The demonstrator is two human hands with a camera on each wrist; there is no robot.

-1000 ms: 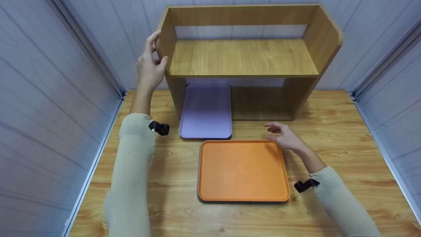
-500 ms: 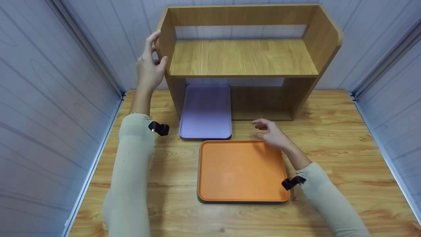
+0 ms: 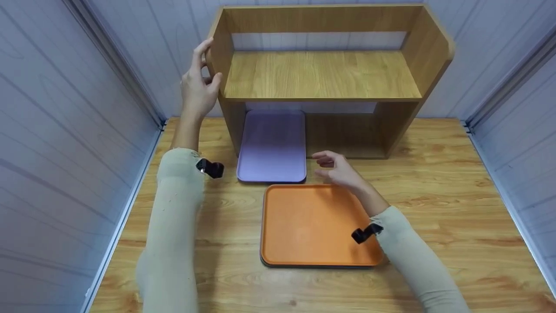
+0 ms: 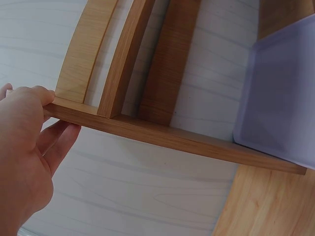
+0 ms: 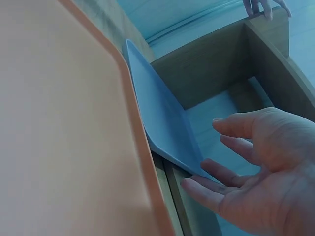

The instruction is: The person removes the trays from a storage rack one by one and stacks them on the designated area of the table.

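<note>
Panelled test booth [image 3: 78, 108], wooden table [image 3: 434, 182], shelf [image 3: 321, 74]

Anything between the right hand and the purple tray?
Nothing visible. The right hand hovers open over the bare table, just right of the purple tray and behind the orange tray. The left hand holds the shelf.

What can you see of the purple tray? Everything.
The purple tray is a flat rectangular tray with rounded corners and a low raised rim, plain matte lilac, plastic by the look, with nothing on it. It lies flat on the wooden table, its far end slid under the left side of the wooden shelf unit, its near end sticking out just behind the orange tray. The right hand hovers near its right front corner; contact is unclear.
</note>
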